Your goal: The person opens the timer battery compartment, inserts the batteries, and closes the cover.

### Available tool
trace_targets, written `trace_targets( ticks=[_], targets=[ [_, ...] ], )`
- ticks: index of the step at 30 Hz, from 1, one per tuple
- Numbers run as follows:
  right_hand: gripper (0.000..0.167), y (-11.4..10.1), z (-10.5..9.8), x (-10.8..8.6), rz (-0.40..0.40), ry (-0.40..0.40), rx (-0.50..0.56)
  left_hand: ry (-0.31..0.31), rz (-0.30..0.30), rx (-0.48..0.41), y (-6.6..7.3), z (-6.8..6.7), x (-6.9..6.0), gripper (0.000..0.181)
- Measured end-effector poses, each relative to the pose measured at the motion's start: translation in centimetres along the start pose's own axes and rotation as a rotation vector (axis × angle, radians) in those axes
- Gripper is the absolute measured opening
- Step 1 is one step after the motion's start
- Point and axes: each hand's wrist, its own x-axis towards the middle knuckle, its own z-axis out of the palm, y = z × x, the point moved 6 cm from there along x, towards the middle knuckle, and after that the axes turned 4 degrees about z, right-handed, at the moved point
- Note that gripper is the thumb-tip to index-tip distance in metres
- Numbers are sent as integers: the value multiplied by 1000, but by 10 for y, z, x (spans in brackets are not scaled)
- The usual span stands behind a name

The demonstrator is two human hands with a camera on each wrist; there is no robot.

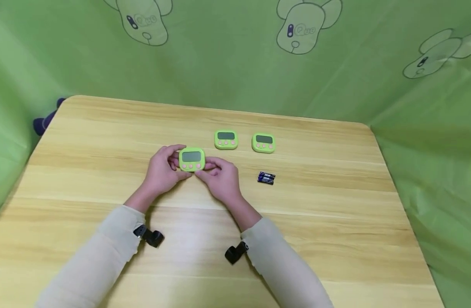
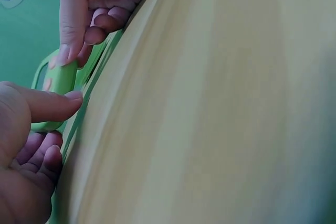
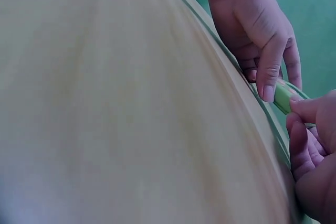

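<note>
Both hands hold one green digital timer (image 1: 192, 159), its grey screen and pink buttons facing up toward the head camera. My left hand (image 1: 163, 169) grips its left side, thumb along the lower edge. On the other side my right hand (image 1: 221, 178) pinches the lower right corner between thumb and fingers. In the left wrist view the timer (image 2: 64, 78) shows edge-on between the two thumbs. The right wrist view shows only a small green part of the timer (image 3: 283, 97); fingers cover the rest.
Two more green timers, one behind the hands (image 1: 225, 140) and one farther right (image 1: 263, 143), lie on the wooden table (image 1: 335, 205). Small dark batteries (image 1: 266, 178) lie side by side right of my right hand. A green curtain (image 1: 228, 64) hangs behind the table.
</note>
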Motion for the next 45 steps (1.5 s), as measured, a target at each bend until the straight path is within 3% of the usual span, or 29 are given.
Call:
trace_targets(
  ticks=[11, 16, 20, 23, 27, 28, 33, 38, 45],
  targets=[
    [32, 7, -33, -13, -43, -74, 24, 86, 0, -124, 10, 38, -1, 66],
    [35, 12, -41, -15, -5, -133, 130, 87, 72, -110, 18, 48, -2, 69],
    [35, 16, -43, -14, -6, -130, 224, 72, 120, -116, 19, 49, -3, 74],
    [37, 18, -45, -13, -28, -112, 288, 14, 93, -226, 24, 48, -7, 72],
    [36, 18, -47, -12, -68, -108, 299, -42, -8, -427, 24, 43, -12, 58],
    [35, 17, -47, -12, -83, -109, 287, -43, -28, -455, 18, 44, -12, 54],
    [30, 12, -46, -16, -146, -133, 251, -30, -88, -438, 14, 43, -14, 50],
    [39, 14, -44, -19, -97, -130, 301, -23, -101, -442, 13, 43, -15, 51],
    [31, 17, -42, -15, -6, -17, 213, -140, -72, -373, 17, 49, -15, 56]
  ],
)
